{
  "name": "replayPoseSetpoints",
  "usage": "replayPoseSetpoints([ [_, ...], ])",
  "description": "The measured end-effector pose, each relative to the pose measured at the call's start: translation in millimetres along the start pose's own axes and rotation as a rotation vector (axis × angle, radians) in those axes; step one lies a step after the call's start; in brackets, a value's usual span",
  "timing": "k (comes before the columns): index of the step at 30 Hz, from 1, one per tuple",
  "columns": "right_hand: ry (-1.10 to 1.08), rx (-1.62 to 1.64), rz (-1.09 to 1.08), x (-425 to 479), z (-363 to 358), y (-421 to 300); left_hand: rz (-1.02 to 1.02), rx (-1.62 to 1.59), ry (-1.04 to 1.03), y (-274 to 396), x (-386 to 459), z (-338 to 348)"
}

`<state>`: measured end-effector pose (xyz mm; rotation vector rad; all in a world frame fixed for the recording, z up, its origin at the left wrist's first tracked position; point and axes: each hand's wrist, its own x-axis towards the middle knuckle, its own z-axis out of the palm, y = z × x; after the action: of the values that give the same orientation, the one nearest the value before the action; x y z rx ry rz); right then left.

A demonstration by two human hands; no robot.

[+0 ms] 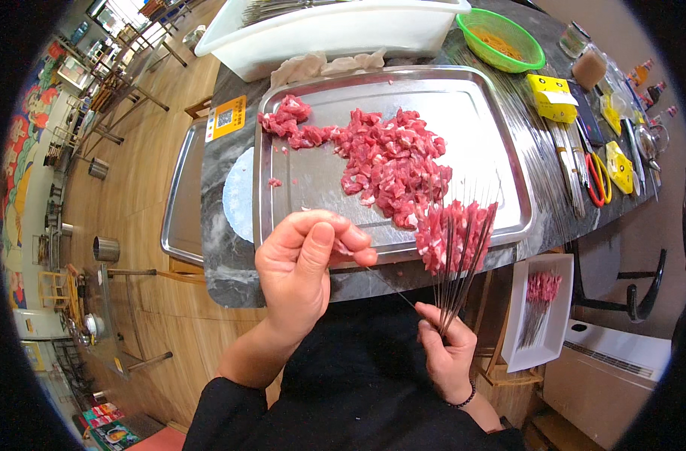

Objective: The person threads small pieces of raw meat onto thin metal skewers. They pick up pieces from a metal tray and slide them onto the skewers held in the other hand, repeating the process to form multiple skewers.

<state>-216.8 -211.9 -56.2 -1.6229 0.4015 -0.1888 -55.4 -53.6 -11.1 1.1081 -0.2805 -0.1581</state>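
Note:
My left hand (303,265) is raised at the near edge of a metal tray (315,186), pinching a small piece of raw meat at the tip of a thin metal skewer (392,286). The skewer's other end is between the fingertips of my right hand (447,349). That hand also grips a fanned bundle of skewers, with raw red meat (456,234) threaded near their upper ends. The bundle stands over the tray's near right corner. On the tray lies a heap of cut raw meat (391,158), trailing off to a smaller clump (289,115) at the far left.
A white plastic tub (331,34) holding skewers stands behind the tray. Loose skewers (537,152) lie to its right, near a green basket (501,42) and red-and-yellow-handled scissors (598,177). Below the table's right edge, a white container (566,304) holds meat skewers. A chair stands beyond.

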Motion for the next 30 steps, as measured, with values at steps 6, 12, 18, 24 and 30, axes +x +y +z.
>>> replayPoseSetpoints([
  [6, -0.065, 0.037, 0.028, 1, 2, -3, 0.126, -0.116, 0.005, -3, -2, 8],
  [12, -0.051, 0.08, 0.0, 9, 1, -1, -0.011, 0.509, -0.432, 13, 2, 2],
  [18, 0.085, 0.154, 0.091, 14, -8, 5, 0.543, 1.59, -0.461, 5, 77, -8],
  [24, 0.011, 0.033, 0.053, 11, -10, 8, 0.289, 1.37, -0.421, 4, 78, -37],
  [30, -0.092, -0.064, -0.101, 14, 0, -2, -0.403, 0.12, 0.025, 23, 40, -41],
])
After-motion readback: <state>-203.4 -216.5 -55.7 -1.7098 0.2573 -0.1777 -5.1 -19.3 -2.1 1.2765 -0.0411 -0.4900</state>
